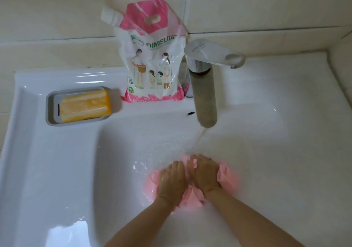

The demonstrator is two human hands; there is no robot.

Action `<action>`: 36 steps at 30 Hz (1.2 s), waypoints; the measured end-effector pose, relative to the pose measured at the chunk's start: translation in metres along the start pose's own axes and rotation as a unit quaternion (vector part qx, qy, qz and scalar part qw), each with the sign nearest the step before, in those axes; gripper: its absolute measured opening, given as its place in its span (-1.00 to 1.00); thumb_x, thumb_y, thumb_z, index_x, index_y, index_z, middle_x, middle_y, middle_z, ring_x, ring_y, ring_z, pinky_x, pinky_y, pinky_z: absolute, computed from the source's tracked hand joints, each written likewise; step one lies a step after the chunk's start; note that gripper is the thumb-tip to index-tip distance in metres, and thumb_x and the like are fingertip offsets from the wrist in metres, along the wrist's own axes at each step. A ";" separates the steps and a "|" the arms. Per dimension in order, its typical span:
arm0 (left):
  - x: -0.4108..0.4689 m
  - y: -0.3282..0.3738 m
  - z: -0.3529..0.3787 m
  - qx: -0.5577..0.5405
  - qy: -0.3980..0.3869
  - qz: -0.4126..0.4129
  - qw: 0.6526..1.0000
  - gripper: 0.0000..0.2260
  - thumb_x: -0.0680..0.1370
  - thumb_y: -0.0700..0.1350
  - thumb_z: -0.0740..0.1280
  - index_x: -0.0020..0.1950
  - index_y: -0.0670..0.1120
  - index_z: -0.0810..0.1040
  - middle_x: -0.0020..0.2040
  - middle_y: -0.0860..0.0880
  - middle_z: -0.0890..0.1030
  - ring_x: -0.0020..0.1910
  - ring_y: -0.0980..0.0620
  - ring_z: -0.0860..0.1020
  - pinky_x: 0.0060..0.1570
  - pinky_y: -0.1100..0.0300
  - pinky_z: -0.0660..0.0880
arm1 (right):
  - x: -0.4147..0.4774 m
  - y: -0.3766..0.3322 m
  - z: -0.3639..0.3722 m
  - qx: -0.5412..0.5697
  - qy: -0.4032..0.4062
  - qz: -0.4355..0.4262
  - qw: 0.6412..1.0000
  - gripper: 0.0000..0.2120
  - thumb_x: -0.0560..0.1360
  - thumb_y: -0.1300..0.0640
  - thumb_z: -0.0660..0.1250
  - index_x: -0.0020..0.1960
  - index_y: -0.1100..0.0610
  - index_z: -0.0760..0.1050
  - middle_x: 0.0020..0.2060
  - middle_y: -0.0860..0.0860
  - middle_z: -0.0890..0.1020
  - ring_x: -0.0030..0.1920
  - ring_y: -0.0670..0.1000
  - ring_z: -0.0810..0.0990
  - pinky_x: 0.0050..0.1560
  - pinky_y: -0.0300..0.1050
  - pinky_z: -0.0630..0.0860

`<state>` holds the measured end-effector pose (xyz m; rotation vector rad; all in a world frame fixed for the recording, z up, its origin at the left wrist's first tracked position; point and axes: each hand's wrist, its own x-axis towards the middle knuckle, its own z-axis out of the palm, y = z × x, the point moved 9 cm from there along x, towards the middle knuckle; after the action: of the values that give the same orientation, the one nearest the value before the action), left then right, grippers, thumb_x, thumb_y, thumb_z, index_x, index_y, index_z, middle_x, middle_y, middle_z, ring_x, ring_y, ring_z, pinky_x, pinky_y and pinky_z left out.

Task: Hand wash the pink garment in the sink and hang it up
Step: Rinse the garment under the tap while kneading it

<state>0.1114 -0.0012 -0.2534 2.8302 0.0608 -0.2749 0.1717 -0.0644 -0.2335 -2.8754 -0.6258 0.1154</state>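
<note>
Left hand (172, 180) and right hand (204, 174) lie side by side, fingers curled into the garment (227, 178), which is bunched in the sink (57, 170) under the tap's (206, 98) running stream. Behind stand soap (85, 106) in a dish (50, 111) and a pouch (152, 56).

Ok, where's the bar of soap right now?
In the head view, the yellow soap bar sits in a grey dish on the left ledge of the sink, just left of the detergent pouch.
</note>
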 end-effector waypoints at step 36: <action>-0.023 -0.028 0.003 -0.494 -0.213 -0.266 0.800 -0.60 0.50 0.16 0.27 0.08 -0.16 0.39 0.01 -0.06 0.50 0.02 -0.03 0.49 -0.05 0.17 0.41 | -0.019 0.088 -0.001 0.117 -0.403 0.145 0.896 -0.54 0.44 -0.29 0.30 0.02 0.10 0.56 -0.08 0.04 0.59 -0.06 0.06 0.57 -0.17 -0.16 0.43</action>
<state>0.0862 0.0241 -0.2597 1.6065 0.6866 -0.7345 0.1901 -0.1504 -0.2502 -2.5684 -0.2462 1.3681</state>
